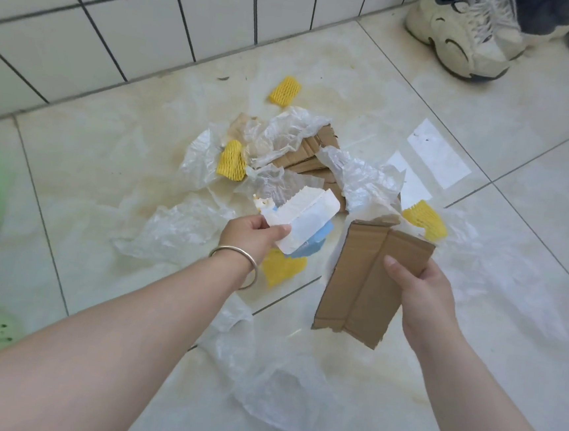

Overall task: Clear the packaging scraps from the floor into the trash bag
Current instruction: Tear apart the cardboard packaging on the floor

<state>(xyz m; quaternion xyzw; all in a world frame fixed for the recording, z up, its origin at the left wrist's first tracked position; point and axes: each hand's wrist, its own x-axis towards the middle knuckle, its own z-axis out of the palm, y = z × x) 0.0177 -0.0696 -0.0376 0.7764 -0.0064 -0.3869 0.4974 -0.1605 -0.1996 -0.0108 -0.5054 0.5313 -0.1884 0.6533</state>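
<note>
Head view, item list: glossy cream floor tiles (108, 172) meeting a white tiled wall (86, 26); a sneaker (464, 35) at top right. Your left hand (254, 235) reaches forward, its grip pinching white and blue paper scraps (305, 222). Your right hand (424, 296) has its grip clamped on a torn brown cardboard piece (363, 280), held above the floor. Crumpled clear plastic (294, 130), more cardboard and yellow foam nets (232, 160) lie piled just beyond.
</note>
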